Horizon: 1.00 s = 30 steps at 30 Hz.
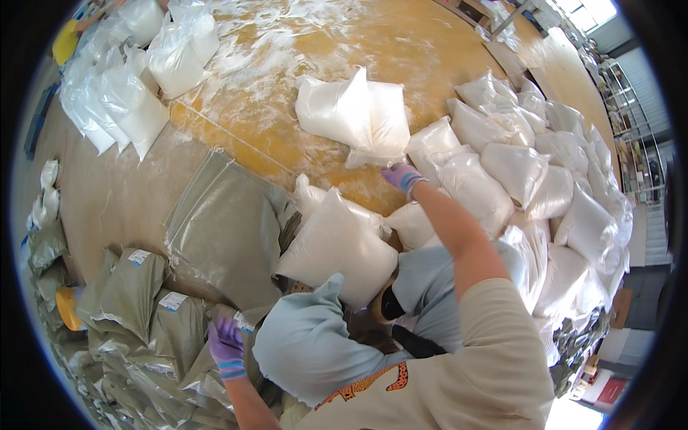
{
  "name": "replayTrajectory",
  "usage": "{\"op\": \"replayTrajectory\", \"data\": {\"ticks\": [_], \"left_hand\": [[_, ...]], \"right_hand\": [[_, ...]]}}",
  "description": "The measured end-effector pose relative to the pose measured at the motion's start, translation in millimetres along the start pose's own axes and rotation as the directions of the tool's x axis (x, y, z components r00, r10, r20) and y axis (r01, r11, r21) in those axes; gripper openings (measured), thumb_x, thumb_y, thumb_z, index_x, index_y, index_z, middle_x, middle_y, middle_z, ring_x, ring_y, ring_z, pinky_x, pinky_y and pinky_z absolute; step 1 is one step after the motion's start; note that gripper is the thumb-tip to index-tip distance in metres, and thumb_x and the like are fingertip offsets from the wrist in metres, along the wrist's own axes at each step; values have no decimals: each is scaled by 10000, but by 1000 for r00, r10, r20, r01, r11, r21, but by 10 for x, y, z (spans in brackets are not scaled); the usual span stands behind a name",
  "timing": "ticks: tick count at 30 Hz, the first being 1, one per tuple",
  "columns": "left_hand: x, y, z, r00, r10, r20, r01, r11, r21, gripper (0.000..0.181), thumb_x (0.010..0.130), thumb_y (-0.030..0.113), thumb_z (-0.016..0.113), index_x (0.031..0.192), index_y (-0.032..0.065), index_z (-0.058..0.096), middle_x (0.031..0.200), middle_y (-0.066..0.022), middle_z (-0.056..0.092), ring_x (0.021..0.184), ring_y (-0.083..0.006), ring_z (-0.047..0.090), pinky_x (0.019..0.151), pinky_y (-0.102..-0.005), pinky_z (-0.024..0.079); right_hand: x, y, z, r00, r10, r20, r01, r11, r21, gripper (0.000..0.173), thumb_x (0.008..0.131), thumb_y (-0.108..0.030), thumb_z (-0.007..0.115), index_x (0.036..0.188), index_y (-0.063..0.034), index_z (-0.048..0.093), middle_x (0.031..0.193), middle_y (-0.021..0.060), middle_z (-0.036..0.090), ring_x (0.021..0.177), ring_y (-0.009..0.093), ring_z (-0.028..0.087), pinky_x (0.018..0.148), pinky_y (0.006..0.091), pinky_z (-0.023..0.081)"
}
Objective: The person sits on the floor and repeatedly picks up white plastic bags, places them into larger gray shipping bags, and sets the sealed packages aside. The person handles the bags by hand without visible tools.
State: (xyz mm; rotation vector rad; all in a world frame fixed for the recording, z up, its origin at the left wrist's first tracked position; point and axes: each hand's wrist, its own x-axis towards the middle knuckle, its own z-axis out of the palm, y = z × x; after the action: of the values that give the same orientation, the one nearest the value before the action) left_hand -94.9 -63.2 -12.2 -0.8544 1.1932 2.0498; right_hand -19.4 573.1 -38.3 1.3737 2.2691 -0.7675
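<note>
My right hand [402,176], in a purple glove, reaches forward to the near lower edge of a filled white plastic bag [336,110]. Its fingers are bent at that edge; whether they grip the film is hard to see. A second filled bag [388,115] leans against the first. My left hand [226,341], also gloved, is low on the left against a grey-green woven sack [248,344] with a printed label. The left fingers are curled, and their grip is unclear. Between my knees stands another full white bag [344,250], beside a stack of flat grey-green sacks [226,215].
Filled white bags [516,172] are heaped on the right. Packed, labelled grey-green sacks [129,295] pile up at the left. More white bags [123,97] stand at far left, near a person in yellow [65,43]. White powder streaks the yellowish floor [258,59].
</note>
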Motion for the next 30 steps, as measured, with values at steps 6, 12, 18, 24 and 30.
{"op": "replayTrajectory", "data": {"ticks": [6, 12, 18, 24, 30], "left_hand": [[-382, -664, -526, 945, -147, -293, 157, 988, 10, 437, 903, 412, 512, 1047, 10, 602, 961, -112, 655, 834, -217, 609, 760, -346, 488], [-485, -768, -568, 924, -223, -310, 249, 967, 47, 443, 908, 398, 508, 1049, -13, 594, 960, -120, 654, 846, -218, 610, 781, -353, 487], [-480, -631, 272, 985, -23, -171, 58, 977, 205, 447, 914, 384, 502, 1048, -34, 590, 949, -124, 655, 847, -212, 614, 789, -345, 487], [-939, -269, 1035, 951, 253, -177, -172, 910, 377, 415, 945, 366, 452, 1003, -5, 629, 826, -67, 657, 729, -123, 605, 667, -234, 467], [-1842, -237, 1764, 636, 681, 363, -766, 499, 406, 427, 972, 328, 413, 1184, -28, 513, 1075, -128, 608, 967, -200, 588, 864, -328, 454]], "right_hand": [[949, -431, 433, 982, 92, -163, -81, 994, 72, 772, 767, -603, 555, 1228, 14, 510, 1102, 186, 625, 1119, 303, 542, 976, 370, 387], [1286, -502, 330, 998, 54, 44, -60, 989, 132, 679, 770, -612, 560, 1025, 16, 597, 913, 153, 666, 956, 256, 616, 863, 356, 453], [710, -1121, -252, 979, -174, -108, 188, 971, 147, 598, 811, -564, 497, 920, 4, 646, 864, 176, 664, 853, 288, 640, 809, 368, 478], [-640, -1066, -1325, 961, -276, -18, 240, 797, 554, 420, 743, -358, 688, 681, 41, 573, 610, 109, 577, 455, 171, 550, 439, 295, 442], [-2485, -915, -1649, 948, -316, 33, 219, 723, 656, 406, 780, -277, 706, 552, -35, 472, 484, 31, 455, 357, 125, 476, 349, 246, 369]]}}
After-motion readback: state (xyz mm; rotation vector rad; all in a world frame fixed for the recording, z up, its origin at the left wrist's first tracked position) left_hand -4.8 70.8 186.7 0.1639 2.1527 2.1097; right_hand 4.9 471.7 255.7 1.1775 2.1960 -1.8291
